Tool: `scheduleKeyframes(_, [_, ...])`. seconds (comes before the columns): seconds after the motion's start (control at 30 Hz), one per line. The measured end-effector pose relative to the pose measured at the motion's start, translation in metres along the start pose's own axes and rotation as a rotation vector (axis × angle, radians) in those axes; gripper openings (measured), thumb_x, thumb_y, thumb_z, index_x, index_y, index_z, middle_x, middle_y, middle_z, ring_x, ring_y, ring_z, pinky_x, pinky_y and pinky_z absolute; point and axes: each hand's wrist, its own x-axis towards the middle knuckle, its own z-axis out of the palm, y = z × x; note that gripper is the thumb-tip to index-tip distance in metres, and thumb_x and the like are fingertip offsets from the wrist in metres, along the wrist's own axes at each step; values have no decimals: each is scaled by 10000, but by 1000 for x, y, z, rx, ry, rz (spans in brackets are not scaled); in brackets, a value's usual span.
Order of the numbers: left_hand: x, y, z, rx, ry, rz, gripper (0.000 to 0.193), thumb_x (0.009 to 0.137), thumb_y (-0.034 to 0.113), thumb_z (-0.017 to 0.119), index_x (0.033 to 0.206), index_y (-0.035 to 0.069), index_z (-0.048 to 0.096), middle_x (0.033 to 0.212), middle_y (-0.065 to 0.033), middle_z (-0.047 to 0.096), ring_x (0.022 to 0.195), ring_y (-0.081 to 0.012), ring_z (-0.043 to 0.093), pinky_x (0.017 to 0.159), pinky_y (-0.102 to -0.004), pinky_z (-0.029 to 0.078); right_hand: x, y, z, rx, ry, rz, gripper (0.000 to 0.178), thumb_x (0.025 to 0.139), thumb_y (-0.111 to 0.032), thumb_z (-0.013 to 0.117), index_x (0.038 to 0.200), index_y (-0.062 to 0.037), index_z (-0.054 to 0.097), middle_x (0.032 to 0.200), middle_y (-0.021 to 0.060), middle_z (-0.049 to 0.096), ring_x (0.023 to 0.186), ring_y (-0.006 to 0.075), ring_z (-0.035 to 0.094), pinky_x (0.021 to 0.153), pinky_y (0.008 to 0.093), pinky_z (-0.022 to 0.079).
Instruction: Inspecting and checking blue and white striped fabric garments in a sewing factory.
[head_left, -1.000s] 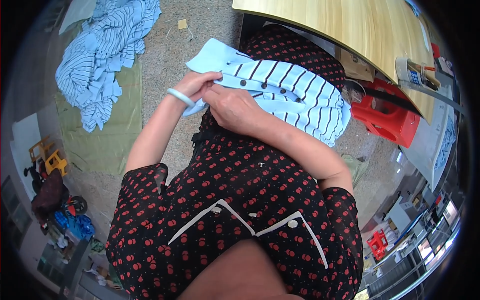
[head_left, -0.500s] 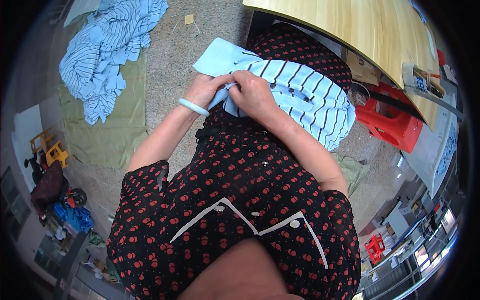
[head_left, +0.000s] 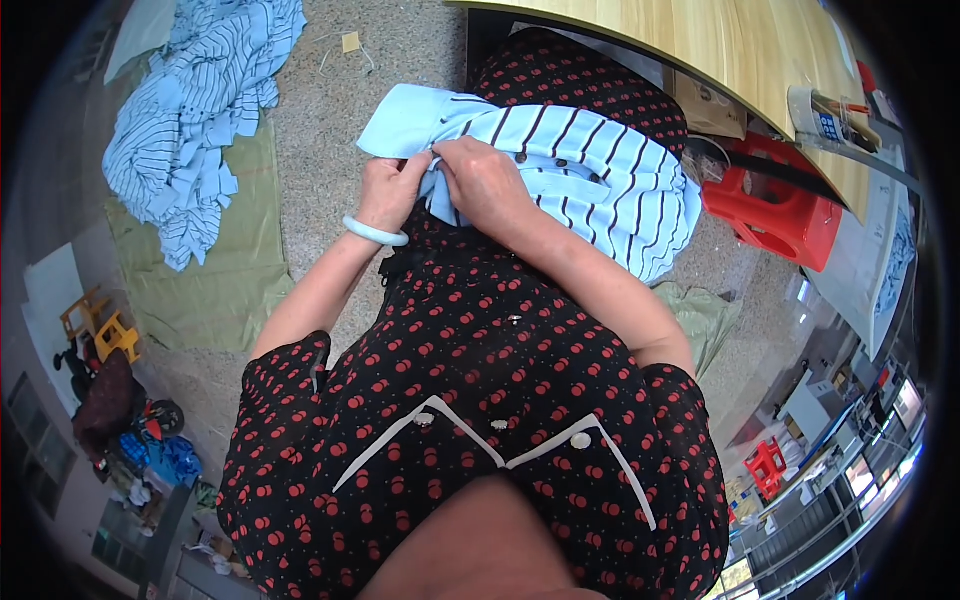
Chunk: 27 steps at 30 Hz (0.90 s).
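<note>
A light blue shirt with dark stripes (head_left: 625, 190) lies bunched across my lap, a few dark buttons showing along its front. At its left end a plain pale blue flap (head_left: 400, 118) sticks out beyond my hands; whether it is a cuff or a collar I cannot tell. My left hand (head_left: 388, 192), with a pale bangle at the wrist, pinches the shirt's edge just below that flap. Right beside it, fingertips nearly meeting, my right hand (head_left: 484, 184) is closed on the same cloth. The exact spot between the fingers is hidden.
A heap of similar striped garments (head_left: 190, 130) rests on a green sheet (head_left: 195, 290) at left. Ahead on the right stands a wooden-topped table (head_left: 690, 50), with a tub of tools (head_left: 815, 118) at its edge. Below it sits a red plastic stool (head_left: 775, 215).
The whole view has shifted slightly. Both hands keep their grip on the shirt, and the small flap of cloth between them has been drawn in and shows less.
</note>
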Motion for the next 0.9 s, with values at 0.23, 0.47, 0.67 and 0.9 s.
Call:
scheduleKeyframes(0.23, [-4,19,-4,572,-154,373,197,807,156,552,881,-25,579,627,-65,562,564,-91,493,520,-265,417,-2,6,2,96,39,-59,136,730,-25,497,850,0,555,763,182,574,727,347,562,638,409,455])
scheduleKeyframes(0.47, [0,2,-8,729,-71,484,188,836,140,485,805,-23,575,676,-206,564,597,-352,545,543,-407,409,7,2,2,46,-34,-68,90,670,2,486,725,29,551,739,206,569,728,356,569,647,407,458])
scheduleKeyframes(0.67, [3,-8,-2,877,-16,549,278,864,185,460,693,-16,548,631,-206,544,565,-362,525,515,-420,398,8,4,5,-43,-40,-54,128,672,-83,522,690,21,594,722,193,591,725,330,593,633,397,478])
scheduleKeyframes(0.9, [-1,-8,1,900,56,554,244,842,147,475,670,-14,536,608,-208,531,547,-360,518,503,-428,387,6,6,1,-46,-46,-97,117,673,-74,525,708,23,581,741,196,583,722,336,585,638,402,473])
